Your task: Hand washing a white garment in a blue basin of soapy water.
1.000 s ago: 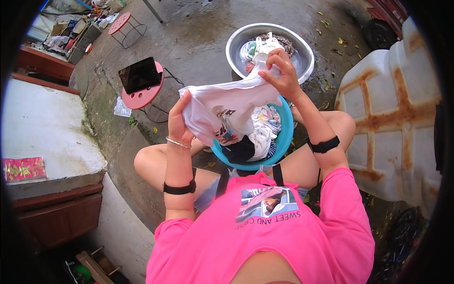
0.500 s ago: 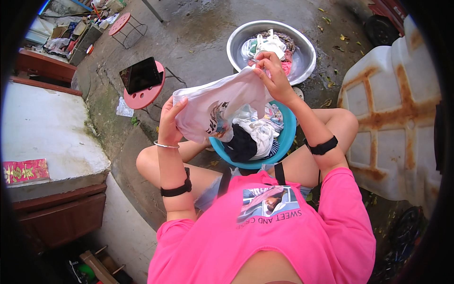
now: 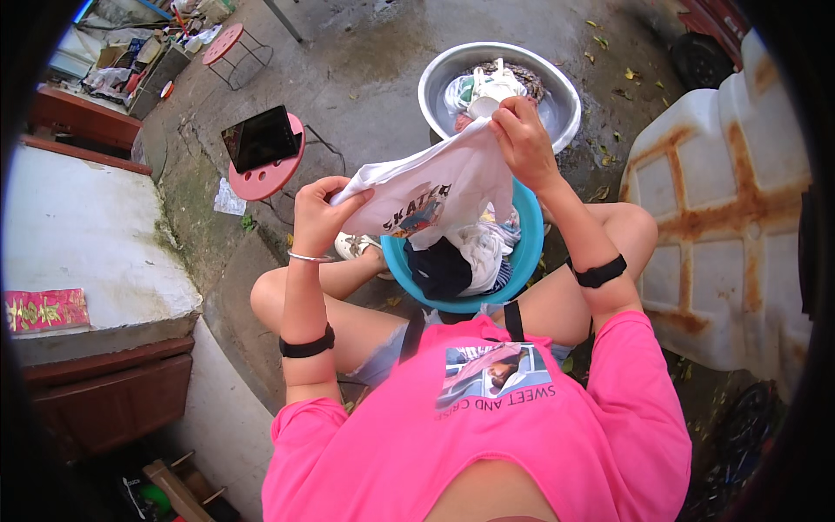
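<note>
A white printed T-shirt (image 3: 461, 174) hangs stretched between my two hands above a teal basin (image 3: 402, 277). My left hand (image 3: 324, 209) pinches its left edge, thumb on top. At the upper right corner, my right hand (image 3: 524, 139) grips the cloth with bent fingers. Below it, the basin between my legs holds a dark garment (image 3: 437, 268) and white clothes (image 3: 480, 252). Beyond my right hand stands a metal basin (image 3: 570, 109) with wet clothes (image 3: 496, 83) lying in water.
A red stool (image 3: 277, 178) with a black tablet (image 3: 259, 139) on it stands left, and another red stool (image 3: 223, 42) farther back. On the right rises a large rust-streaked white tank (image 3: 696, 209). A white wall block (image 3: 87, 235) borders the left side.
The shirt has been pulled tauter and tilted, showing more of its print. My right hand has shifted slightly right and nearer; my left hand has turned and moved slightly right.
</note>
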Demonstrator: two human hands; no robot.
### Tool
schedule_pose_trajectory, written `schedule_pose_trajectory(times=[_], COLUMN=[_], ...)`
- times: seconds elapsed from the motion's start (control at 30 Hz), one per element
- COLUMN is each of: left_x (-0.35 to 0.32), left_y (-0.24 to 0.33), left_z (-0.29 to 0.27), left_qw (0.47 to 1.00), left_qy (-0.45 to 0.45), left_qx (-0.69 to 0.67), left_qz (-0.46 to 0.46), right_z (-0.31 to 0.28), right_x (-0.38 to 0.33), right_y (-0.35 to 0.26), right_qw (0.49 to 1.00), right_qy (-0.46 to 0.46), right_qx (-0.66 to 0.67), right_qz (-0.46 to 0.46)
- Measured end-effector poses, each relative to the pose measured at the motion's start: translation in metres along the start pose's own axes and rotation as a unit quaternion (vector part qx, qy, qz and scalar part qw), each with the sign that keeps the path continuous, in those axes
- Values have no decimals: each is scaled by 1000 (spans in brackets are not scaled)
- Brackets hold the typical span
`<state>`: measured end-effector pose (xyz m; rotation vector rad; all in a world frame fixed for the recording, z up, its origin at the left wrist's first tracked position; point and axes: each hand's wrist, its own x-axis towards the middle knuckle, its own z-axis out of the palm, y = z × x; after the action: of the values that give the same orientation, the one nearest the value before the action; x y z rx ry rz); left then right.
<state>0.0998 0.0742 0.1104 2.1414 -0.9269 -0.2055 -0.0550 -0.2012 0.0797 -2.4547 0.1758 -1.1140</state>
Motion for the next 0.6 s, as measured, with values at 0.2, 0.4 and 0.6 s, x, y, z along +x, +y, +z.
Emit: schedule_pose_trajectory(times=[0.2,0.4,0.6], left_x=[-4,-8,-13], left_y=[-20,-15,2], left_z=[5,29,49], left_qw=[810,744,752], left_qy=[-190,-229,-240], left_qx=[-530,-603,-584], left_qz=[-167,-178,-189], right_z=[5,18,54], right_x=[-7,-15,-28], right_y=[3,11,-42], right_qw=[996,932,851], right_qy=[18,-159,-235], right_qx=[62,262,444], right_qz=[56,196,155])
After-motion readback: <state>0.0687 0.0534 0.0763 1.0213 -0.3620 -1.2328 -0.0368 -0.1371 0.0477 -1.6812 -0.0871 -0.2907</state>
